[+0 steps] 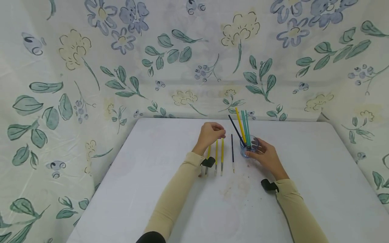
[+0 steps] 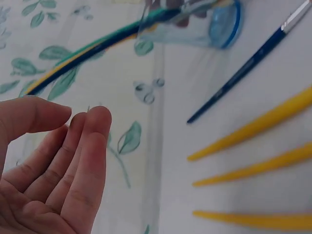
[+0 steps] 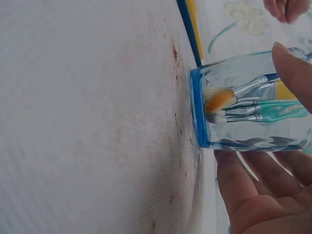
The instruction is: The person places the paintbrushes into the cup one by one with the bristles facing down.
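My right hand [image 1: 268, 158] grips a clear glass [image 3: 258, 134] with a blue base, thumb on one side and fingers on the other. Bristles down, several paintbrushes lean in it: a dark blue brush [image 1: 235, 128], a yellow brush [image 1: 240, 124] and teal brushes [image 3: 280, 109]. My left hand [image 1: 209, 135] hovers above the handle ends of the brushes on the table, its fingers loosely bent and nothing between them. Under it lie yellow paintbrushes [image 2: 258, 168], side by side. A separate dark blue paintbrush [image 1: 232, 148] lies between them and the glass.
Everything stands on a white table [image 1: 316, 162], with brownish smudges [image 1: 235, 189] in front of the glass. Behind and beside the table hangs a flower-patterned cloth [image 1: 170, 74]. Black wrist cameras [image 1: 208, 162] sit on both sleeves.
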{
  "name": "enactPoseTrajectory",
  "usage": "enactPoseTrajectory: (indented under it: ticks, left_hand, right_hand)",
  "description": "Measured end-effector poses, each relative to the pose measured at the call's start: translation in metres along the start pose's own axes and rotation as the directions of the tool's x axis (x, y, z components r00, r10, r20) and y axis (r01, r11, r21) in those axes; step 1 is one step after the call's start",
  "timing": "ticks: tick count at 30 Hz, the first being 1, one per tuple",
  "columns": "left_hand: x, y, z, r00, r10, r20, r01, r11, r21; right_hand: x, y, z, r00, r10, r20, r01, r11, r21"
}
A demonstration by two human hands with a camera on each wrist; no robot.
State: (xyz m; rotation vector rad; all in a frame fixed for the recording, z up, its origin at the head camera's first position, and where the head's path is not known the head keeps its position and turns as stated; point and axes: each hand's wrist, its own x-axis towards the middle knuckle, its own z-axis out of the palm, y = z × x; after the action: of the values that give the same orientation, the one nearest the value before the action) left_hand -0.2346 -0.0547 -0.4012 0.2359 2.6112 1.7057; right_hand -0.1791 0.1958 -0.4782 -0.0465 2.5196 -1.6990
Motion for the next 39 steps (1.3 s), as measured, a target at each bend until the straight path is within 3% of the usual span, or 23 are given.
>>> enactPoseTrajectory:
  ticks: [8, 15, 27, 34, 39]
  left_hand:
    - [-0.001, -0.017, -0.039, 0.995, -0.051, -0.090, 0.052, 0.999, 0.009]
    - [-0.006, -0.034, -0.057, 0.975, -0.149, -0.164, 0.165, 0.982, 0.093]
    - [-0.013, -0.052, -0.056, 0.950, -0.273, -0.154, 0.307, 0.910, 0.279]
    - [-0.016, -0.055, -0.049, 0.936, -0.316, -0.153, 0.350, 0.873, 0.341]
    - [-0.018, -0.057, -0.045, 0.939, -0.312, -0.145, 0.344, 0.852, 0.394]
  right_hand:
    - [0.000, 0.001, 0.000, 1.000, -0.019, -0.003, 0.019, 1.000, 0.004]
    - [0.002, 0.003, 0.000, 1.000, -0.018, -0.005, 0.018, 1.000, 0.006]
    - [0.000, 0.001, 0.000, 0.999, -0.042, -0.009, 0.042, 0.999, -0.014]
    - [0.000, -0.001, 0.001, 0.998, -0.066, -0.021, 0.065, 0.997, -0.028]
    - [0.000, -0.003, 0.002, 0.998, -0.060, -0.019, 0.060, 0.998, 0.005]
